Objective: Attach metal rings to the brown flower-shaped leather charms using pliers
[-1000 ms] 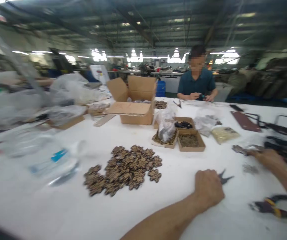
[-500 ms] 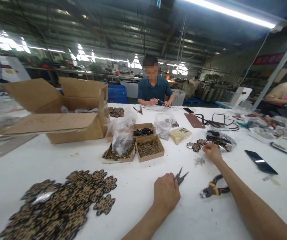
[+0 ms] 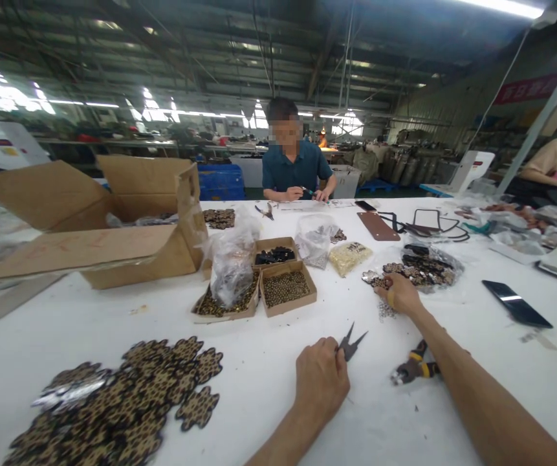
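My left hand is closed round needle-nose pliers, whose two jaws point away from me, spread apart. Further right and forward, my right hand reaches down at the near edge of a pile of leopard-print pieces; its fingertips touch or nearly touch a piece, and what they grip is hard to make out. Small metal rings lie just below those fingers. Under my right forearm sit yellow-and-black pliers, partly covered. A large heap of leopard-print flower shapes spreads over the left front.
Open cardboard box at the left. Mid-table: trays of brass studs and black parts, a plastic bag and a yellowish packet. A phone lies at the right. A person sits opposite, holding a small tool.
My right hand has moved slightly left onto the edge of the leopard-print pile. My left hand keeps its hold on the pliers. The view has shifted a little.
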The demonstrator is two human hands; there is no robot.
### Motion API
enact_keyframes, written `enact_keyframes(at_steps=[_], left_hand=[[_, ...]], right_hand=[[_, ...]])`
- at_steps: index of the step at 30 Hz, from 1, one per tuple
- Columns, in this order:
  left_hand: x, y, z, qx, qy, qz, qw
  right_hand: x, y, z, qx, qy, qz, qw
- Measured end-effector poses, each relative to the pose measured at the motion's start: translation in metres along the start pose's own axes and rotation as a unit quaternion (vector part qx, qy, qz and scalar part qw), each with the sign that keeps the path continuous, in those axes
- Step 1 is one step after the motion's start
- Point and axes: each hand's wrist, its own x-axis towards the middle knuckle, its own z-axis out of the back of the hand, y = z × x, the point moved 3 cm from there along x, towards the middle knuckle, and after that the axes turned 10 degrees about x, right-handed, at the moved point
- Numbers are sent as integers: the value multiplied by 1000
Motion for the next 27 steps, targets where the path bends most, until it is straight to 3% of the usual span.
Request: enact_keyframes(at_steps=[4, 8, 11, 15, 22, 24, 27], left_hand=[[2, 0, 2, -6, -5, 3, 1000], [4, -2, 9, -32, -17, -14, 999], [3, -6, 15, -43, -25, -47, 998], [2, -6, 16, -18, -15, -34, 999], [8, 4, 19, 36, -28, 27, 999], [11, 10, 21, 45, -45, 52, 997], [13, 17, 21, 46, -66, 70, 994]], right_hand=[[5, 6, 2, 68, -23, -8, 997], [2, 24, 13, 139, -11, 27, 990], [-13, 44, 23, 200, 55, 68, 976], [-46, 68, 33, 261, 168, 112, 944], [-81, 104, 20, 256, 281, 143, 914], [-79, 100, 22, 232, 267, 140, 925], [-64, 72, 37, 178, 184, 110, 960]])
